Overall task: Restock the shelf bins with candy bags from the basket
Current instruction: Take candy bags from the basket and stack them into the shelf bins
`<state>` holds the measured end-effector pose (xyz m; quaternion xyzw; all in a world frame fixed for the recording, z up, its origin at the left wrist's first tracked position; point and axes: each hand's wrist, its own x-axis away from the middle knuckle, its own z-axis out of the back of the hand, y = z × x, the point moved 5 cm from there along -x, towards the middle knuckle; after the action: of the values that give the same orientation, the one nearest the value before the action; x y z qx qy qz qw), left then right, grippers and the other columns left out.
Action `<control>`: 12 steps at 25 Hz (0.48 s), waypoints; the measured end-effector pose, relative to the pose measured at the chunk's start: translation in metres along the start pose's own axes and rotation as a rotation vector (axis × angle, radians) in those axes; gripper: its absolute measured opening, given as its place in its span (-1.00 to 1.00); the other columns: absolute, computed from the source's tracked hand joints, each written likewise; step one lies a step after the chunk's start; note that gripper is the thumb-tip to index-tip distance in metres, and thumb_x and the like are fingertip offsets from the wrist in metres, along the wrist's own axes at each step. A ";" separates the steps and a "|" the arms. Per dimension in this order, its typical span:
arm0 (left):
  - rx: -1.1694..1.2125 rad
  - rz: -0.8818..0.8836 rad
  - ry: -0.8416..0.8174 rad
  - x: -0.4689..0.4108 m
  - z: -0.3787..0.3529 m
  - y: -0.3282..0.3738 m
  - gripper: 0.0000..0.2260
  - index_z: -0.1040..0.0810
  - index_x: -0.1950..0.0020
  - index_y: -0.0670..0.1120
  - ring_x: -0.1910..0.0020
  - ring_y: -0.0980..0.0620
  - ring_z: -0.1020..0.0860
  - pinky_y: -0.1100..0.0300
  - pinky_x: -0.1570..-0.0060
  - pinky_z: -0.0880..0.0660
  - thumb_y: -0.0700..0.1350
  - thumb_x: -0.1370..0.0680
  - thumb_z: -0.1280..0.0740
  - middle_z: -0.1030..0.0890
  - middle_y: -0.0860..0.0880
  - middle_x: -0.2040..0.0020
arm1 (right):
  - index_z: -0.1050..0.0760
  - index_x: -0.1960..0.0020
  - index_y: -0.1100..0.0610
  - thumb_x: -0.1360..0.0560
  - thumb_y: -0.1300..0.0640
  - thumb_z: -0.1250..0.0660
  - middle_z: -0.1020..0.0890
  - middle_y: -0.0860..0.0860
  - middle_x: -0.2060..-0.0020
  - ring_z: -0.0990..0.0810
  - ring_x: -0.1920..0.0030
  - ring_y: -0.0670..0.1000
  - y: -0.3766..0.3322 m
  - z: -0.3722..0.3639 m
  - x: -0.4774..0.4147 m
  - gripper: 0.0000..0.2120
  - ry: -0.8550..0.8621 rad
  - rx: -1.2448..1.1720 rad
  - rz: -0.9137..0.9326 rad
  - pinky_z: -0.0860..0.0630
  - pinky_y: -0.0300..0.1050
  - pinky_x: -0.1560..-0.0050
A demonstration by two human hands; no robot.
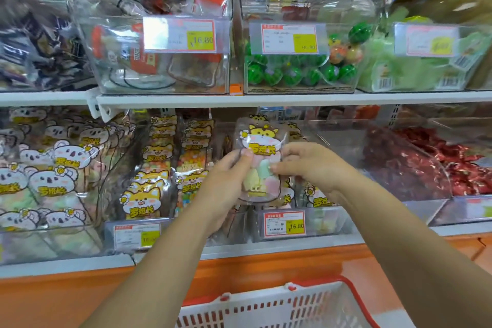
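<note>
Right now both hands hold one candy bag (pixel 262 152) upright, in front of the lower shelf's middle bin (pixel 332 221), not in the basket. Left hand (pixel 226 181) grips the bag's left edge, thumb on the front, fingers behind. Right hand (pixel 308 165) pinches the right edge with curled fingers.

The bag is clear plastic with a yellow cartoon animal header and yellow characters; pastel pink, green and yellow marshmallow-like pieces are inside. More bags with the same header stand in that bin behind and below the held one. A price tag (pixel 285 224) reading 16.80 is on the bin's front.

The bin to the left holds orange fox-face bags (pixel 143 194) with small coloured candies. Far left are koala-face bags (pixel 53 168), stacked high. The bin to the right holds red-wrapped candies (pixel 426 162), loose.

The basket (pixel 253 311), white slotted wall with a red rim, sits at bottom centre, below the arms and in front of the orange shelf base (pixel 80 295). Cannot tell what is in it.

On the upper shelf board (pixel 266 100), clear bins hold red-labelled packs (pixel 159 61) on the left, watermelon-pattern balls (pixel 282 74) in the middle and pale green bags (pixel 399 69) on the right. Far upper left is blurred.
</note>
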<state>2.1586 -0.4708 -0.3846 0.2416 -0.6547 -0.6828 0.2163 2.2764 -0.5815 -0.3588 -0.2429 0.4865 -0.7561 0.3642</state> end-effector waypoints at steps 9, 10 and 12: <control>-1.290 -0.304 -0.174 -0.034 -0.016 -0.009 -0.64 -0.53 -0.29 0.12 -0.53 0.01 0.06 -0.05 -0.44 0.03 0.17 -0.52 -0.33 -0.11 0.13 -0.57 | -0.53 0.07 0.32 -0.37 0.31 -0.52 -0.55 0.16 0.22 -0.54 0.32 0.05 0.027 0.035 0.006 -0.79 0.084 0.364 -0.112 -0.59 -0.08 0.24; -1.254 -0.275 -0.207 -0.036 -0.016 -0.011 -0.66 -0.55 -0.25 0.12 -0.54 0.02 0.10 -0.06 -0.45 0.07 0.17 -0.51 -0.36 -0.08 0.13 -0.58 | -0.53 0.06 0.29 -0.37 0.29 -0.52 -0.55 0.12 0.21 -0.55 0.33 0.04 0.027 0.033 0.007 -0.78 0.074 0.357 -0.123 -0.59 -0.08 0.23; -1.126 -0.222 -0.242 -0.041 -0.011 -0.010 -0.74 -0.58 -0.20 0.14 -0.55 0.05 0.12 -0.08 -0.47 0.11 0.11 -0.52 -0.37 -0.07 0.15 -0.58 | -0.51 0.02 0.14 -0.39 0.22 -0.52 -0.57 0.07 0.22 -0.58 0.33 0.03 0.027 0.035 0.007 -0.76 0.089 0.218 -0.132 -0.61 -0.12 0.26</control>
<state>2.1983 -0.4541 -0.3933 0.0770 -0.1820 -0.9668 0.1621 2.3053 -0.6138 -0.3691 -0.1996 0.4000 -0.8368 0.3160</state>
